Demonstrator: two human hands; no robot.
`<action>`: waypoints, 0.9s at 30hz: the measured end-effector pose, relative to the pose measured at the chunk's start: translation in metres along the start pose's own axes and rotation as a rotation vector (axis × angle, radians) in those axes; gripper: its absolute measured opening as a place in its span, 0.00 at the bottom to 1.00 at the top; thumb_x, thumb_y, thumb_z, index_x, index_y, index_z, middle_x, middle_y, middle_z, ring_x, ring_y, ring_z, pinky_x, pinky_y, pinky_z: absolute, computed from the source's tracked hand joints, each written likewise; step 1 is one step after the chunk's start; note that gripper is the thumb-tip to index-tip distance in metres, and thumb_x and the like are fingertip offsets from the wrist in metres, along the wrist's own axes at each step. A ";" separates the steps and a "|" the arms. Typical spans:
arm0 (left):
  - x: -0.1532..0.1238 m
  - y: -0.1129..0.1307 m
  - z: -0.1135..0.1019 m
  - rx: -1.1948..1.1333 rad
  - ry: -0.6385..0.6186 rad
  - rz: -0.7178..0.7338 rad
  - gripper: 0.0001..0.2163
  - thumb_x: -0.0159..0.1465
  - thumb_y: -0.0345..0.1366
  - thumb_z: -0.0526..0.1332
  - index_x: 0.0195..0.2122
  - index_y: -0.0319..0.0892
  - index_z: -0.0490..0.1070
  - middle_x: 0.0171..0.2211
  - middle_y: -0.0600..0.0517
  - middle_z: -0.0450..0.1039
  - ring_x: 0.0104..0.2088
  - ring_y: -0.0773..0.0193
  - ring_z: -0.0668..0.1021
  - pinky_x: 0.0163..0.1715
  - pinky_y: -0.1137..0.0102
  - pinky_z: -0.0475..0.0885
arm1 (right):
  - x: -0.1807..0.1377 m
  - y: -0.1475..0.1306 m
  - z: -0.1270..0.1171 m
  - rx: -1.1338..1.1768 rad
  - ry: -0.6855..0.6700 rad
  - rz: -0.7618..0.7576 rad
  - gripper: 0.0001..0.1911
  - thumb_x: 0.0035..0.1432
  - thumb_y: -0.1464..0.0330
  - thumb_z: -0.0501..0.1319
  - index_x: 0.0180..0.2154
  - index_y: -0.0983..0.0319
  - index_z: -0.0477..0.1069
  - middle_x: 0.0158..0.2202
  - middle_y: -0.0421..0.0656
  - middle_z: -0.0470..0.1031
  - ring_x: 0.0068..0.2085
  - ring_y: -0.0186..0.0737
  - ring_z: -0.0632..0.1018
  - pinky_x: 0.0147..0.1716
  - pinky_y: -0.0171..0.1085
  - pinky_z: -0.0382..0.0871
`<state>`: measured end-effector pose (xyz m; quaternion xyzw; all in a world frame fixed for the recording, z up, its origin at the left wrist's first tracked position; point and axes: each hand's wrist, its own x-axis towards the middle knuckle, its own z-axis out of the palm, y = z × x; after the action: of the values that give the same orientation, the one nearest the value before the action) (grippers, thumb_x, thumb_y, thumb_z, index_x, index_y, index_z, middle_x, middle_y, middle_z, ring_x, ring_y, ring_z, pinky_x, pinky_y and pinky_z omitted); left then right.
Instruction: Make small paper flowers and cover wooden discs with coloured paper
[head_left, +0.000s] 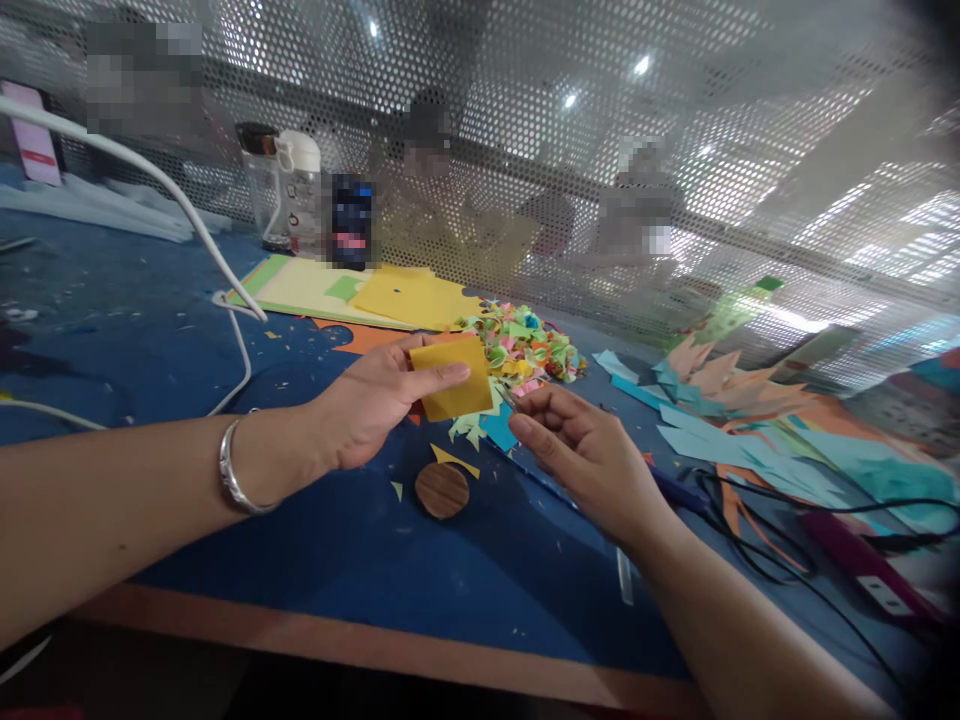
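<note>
My left hand (379, 395) grips a yellow paper square (454, 385), its thumb flat on the front and its fingers behind. Closed in a pinch, my right hand (574, 445) holds a thin pointed metal tool (505, 395). The tool's tip points at the paper's right edge, and most of it is hidden by the fingers, so its kind is unclear. Below the hands lie a round wooden disc (442, 490) and a yellow paper offcut (456, 461). Just behind the paper square is a heap of small colourful paper pieces (529, 345).
Yellow sheets (412, 298) lie at the back beside a propped phone (352, 222) and a bottle (301, 195). On the right are blue and orange paper strips (742, 450), black cables (757, 570) and a purple power strip (862, 570). A white cable (180, 195) arches at left.
</note>
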<state>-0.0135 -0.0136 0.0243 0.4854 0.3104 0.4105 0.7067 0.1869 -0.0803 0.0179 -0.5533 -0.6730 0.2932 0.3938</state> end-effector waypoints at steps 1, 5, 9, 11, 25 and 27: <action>-0.001 0.001 0.001 0.018 0.018 0.019 0.12 0.55 0.33 0.71 0.40 0.40 0.74 0.36 0.53 0.78 0.32 0.68 0.76 0.29 0.74 0.66 | 0.000 0.000 0.000 0.005 -0.001 0.003 0.15 0.62 0.55 0.62 0.34 0.60 0.68 0.24 0.34 0.61 0.23 0.29 0.60 0.21 0.33 0.52; -0.002 0.003 0.002 0.062 0.027 0.072 0.11 0.57 0.34 0.70 0.40 0.38 0.74 0.34 0.53 0.76 0.29 0.70 0.73 0.24 0.75 0.61 | -0.001 0.000 0.000 0.015 0.004 0.003 0.14 0.61 0.56 0.62 0.35 0.60 0.68 0.24 0.34 0.60 0.23 0.29 0.59 0.20 0.33 0.51; -0.002 0.001 0.001 0.108 0.021 0.068 0.11 0.59 0.37 0.68 0.41 0.38 0.73 0.33 0.53 0.76 0.27 0.71 0.71 0.23 0.75 0.61 | 0.001 0.002 0.001 0.069 0.021 0.007 0.14 0.61 0.56 0.62 0.36 0.60 0.68 0.22 0.33 0.59 0.21 0.28 0.57 0.18 0.32 0.48; -0.001 -0.001 0.000 0.113 0.016 0.056 0.11 0.59 0.36 0.67 0.42 0.39 0.74 0.34 0.52 0.76 0.28 0.71 0.72 0.24 0.75 0.62 | 0.002 0.003 0.002 0.099 0.040 0.003 0.15 0.61 0.55 0.63 0.36 0.61 0.69 0.22 0.33 0.59 0.20 0.27 0.56 0.17 0.32 0.48; -0.003 -0.008 0.002 0.145 0.037 0.105 0.21 0.53 0.29 0.70 0.44 0.42 0.62 0.35 0.53 0.73 0.30 0.64 0.79 0.23 0.72 0.75 | -0.007 0.003 0.013 -0.204 0.239 -0.298 0.11 0.58 0.64 0.66 0.38 0.59 0.66 0.26 0.35 0.65 0.24 0.31 0.67 0.23 0.31 0.63; -0.004 -0.009 0.003 0.126 0.033 0.094 0.22 0.52 0.28 0.70 0.44 0.43 0.61 0.36 0.53 0.72 0.31 0.64 0.79 0.25 0.71 0.76 | -0.008 0.005 0.015 -0.286 0.212 -0.337 0.11 0.57 0.65 0.66 0.40 0.59 0.67 0.28 0.36 0.68 0.24 0.31 0.68 0.23 0.31 0.64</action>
<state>-0.0103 -0.0200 0.0175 0.5364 0.3239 0.4308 0.6494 0.1770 -0.0867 0.0040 -0.5110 -0.7452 0.0656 0.4233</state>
